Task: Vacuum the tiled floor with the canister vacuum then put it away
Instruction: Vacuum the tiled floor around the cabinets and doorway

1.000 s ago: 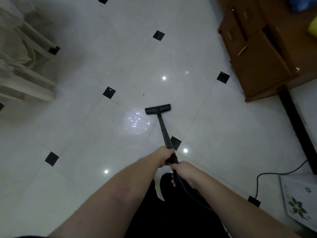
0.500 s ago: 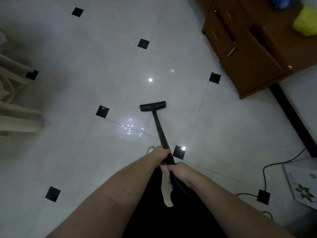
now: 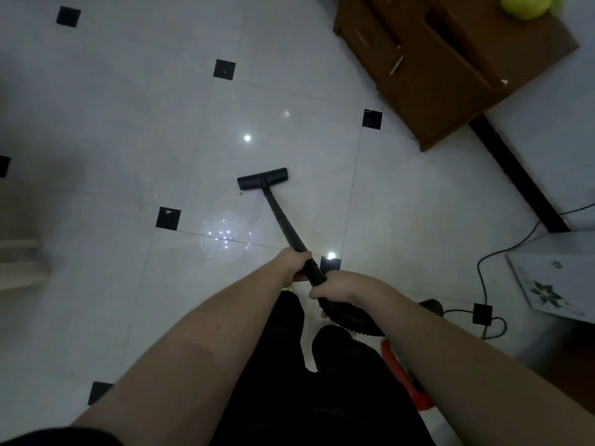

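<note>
The black vacuum wand (image 3: 283, 222) slants up from my hands to its flat floor head (image 3: 262, 178), which lies on the white tiled floor (image 3: 128, 123) with small black inset squares. My left hand (image 3: 294, 263) grips the wand higher up. Just below it my right hand (image 3: 338, 286) grips the wand's end, where the ribbed black hose (image 3: 354, 326) curves off to the right. An orange part of the canister (image 3: 402, 378) shows under my right forearm, mostly hidden.
A brown wooden cabinet (image 3: 434, 69) stands at the upper right with a yellow-green object (image 3: 524, 6) on top. A black cord (image 3: 483, 284) trails over the floor at right beside a white flowered box (image 3: 553, 278). A pale furniture leg (image 3: 19, 259) sits at left.
The view has swung left and down, so the cabinet moved toward the upper right. The floor head has slid a little across the tile. Both hands keep their grip on the wand.
</note>
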The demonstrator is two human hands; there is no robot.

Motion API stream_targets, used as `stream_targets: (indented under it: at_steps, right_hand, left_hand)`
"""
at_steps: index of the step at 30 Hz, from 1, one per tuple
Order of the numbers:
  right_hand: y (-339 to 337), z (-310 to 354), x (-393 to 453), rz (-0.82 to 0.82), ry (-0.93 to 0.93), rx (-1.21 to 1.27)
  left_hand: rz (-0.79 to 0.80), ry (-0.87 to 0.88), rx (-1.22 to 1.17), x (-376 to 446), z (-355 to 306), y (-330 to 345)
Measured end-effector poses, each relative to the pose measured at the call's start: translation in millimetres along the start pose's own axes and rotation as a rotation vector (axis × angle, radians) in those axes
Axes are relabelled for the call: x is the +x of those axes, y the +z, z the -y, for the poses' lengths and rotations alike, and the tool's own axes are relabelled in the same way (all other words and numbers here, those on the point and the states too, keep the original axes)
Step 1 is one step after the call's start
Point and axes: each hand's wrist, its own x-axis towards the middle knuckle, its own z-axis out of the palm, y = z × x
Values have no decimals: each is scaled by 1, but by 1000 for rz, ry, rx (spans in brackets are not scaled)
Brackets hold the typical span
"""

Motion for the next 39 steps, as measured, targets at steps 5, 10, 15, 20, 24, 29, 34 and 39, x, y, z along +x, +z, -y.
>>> stream_targets:
  at_steps: [5, 10, 15, 20, 24, 29, 34, 39]
  right_hand:
    - [-3, -22, -15, -149, -100, -302]
    - [1, -48, -22, -174, -132, -279]
    - [7, -67, -30, -81, -118, -171]
    - [7, -76, -24, 24, -30, 71]
    - [0, -76, -27, 59, -40, 28]
    - [-11, -75, -27, 44, -59, -87]
    - [-10, -65, -27, 47, -80, -173]
    - [1, -50, -16, 30, -99, -171]
  left_hand:
    - [11, -19, -48, 0, 11, 12]
    - [20, -51, -31, -8, 26, 27]
    - [21, -67, -17, -20, 43, 36]
    - [5, -84, -60, -28, 50, 42]
    - [-10, -85, -136, -35, 51, 50]
    - [-54, -84, -212, -41, 53, 57]
    - [-85, -103, -289, -41, 57, 51]
    - [-89, -96, -278, -29, 51, 31]
